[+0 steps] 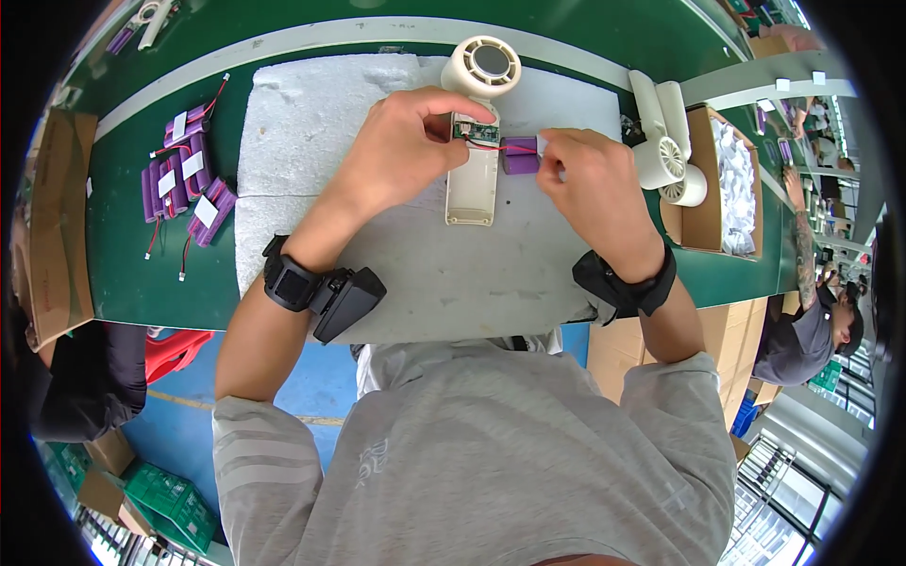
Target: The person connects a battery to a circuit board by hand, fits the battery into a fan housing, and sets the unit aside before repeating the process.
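I'm pinching the purple battery pack [520, 164] in my right hand [599, 179], just right of the away-pointing fan housing [471, 195]; left hand [401, 141] is spanning housing, clamping unclear.

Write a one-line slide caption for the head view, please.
Left hand at the exposed circuit board of an opened cream fan; right hand holding a purple battery pack beside it.

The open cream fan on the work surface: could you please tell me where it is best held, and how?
Probably by the long sides of its handle, coming from the near side: the narrow lower end points toward the person, free of fingers, while the left hand is at the circuit board.
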Available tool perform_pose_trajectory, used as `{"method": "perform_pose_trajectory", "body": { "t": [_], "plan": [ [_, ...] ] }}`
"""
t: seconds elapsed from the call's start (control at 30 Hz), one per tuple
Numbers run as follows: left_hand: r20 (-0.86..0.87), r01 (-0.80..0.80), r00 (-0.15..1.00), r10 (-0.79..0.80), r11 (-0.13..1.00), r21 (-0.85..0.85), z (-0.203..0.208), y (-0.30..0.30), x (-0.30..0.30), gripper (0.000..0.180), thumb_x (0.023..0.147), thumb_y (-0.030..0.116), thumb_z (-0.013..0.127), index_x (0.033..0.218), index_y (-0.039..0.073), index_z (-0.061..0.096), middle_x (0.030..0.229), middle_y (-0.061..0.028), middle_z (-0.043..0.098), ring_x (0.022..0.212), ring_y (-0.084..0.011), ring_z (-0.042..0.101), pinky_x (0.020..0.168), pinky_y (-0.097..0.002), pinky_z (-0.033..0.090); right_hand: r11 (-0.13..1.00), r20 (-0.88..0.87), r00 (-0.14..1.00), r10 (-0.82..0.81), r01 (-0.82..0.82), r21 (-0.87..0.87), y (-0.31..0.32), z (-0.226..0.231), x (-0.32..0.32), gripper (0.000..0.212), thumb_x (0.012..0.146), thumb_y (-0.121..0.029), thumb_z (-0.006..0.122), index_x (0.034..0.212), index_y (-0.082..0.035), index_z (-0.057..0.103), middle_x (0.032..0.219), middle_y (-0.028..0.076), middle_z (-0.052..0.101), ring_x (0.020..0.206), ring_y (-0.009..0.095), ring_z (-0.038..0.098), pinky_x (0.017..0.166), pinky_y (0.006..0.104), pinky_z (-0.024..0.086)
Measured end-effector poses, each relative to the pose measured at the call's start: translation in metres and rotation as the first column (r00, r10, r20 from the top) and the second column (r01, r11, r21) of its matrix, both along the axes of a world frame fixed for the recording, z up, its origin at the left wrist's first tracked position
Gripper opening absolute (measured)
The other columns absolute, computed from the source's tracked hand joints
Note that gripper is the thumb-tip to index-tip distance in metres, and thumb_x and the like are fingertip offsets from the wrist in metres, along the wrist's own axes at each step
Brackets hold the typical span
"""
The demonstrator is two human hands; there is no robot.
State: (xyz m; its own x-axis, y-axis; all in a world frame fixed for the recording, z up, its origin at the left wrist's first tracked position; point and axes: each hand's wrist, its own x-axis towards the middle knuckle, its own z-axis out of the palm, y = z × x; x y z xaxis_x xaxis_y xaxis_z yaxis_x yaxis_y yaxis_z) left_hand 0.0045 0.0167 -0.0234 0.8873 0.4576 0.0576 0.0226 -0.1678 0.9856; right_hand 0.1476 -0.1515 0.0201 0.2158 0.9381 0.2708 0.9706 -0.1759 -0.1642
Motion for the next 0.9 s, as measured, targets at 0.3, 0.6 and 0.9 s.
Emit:
{"method": "perform_pose_trajectory", "body": {
  "t": [0.3,0.6,0.9],
  "plan": [
    [-0.139,0.028,0.99,-0.016,0.996,0.081,0.006,0.002,-0.008,0.035,0.077,-0.007,0.06,0.109,0.005,0.069,0.092,-0.0062,0.071,0.082,-0.0113,0.066,0.077,-0.0259,0.053,0.969,-0.191,0.955,-0.226,0.241,0.056,-0.024,0.028,0.044,0.017,0.081,-0.005,0.065,0.097,0.001,0.069,0.088,0.011,0.072,0.071,0.015,0.069,0.063,0.0261,0.053],
    [-0.066,-0.055,0.996,0.062,0.993,0.104,0.005,-0.004,-0.001,0.033,0.073,0.004,0.066,0.103,0.015,0.074,0.077,-0.0091,0.068,0.071,-0.0186,0.065,0.072,-0.0312,0.054,0.79,-0.301,0.733,-0.609,0.594,-0.153,-0.074,0.071,0.088,0.026,0.089,-0.008,0.062,0.114,-0.001,0.065,0.086,0.01,0.068,0.073,0.015,0.063,0.07,0.0266,0.051],
    [-0.053,-0.083,0.994,0.092,0.984,0.16,0.006,-0.005,-0.002,0.031,0.074,0.003,0.066,0.101,0.014,0.075,0.083,-0.0097,0.07,0.071,-0.0178,0.065,0.072,-0.0296,0.054,0.959,-0.364,0.913,0.182,-0.247,-0.14,0.01,0.001,0.022,0.055,0.074,-0.004,0.076,0.126,-0.005,0.058,0.107,0.011,0.065,0.09,0.018,0.064,0.079,0.0305,0.052]
  ]
}}
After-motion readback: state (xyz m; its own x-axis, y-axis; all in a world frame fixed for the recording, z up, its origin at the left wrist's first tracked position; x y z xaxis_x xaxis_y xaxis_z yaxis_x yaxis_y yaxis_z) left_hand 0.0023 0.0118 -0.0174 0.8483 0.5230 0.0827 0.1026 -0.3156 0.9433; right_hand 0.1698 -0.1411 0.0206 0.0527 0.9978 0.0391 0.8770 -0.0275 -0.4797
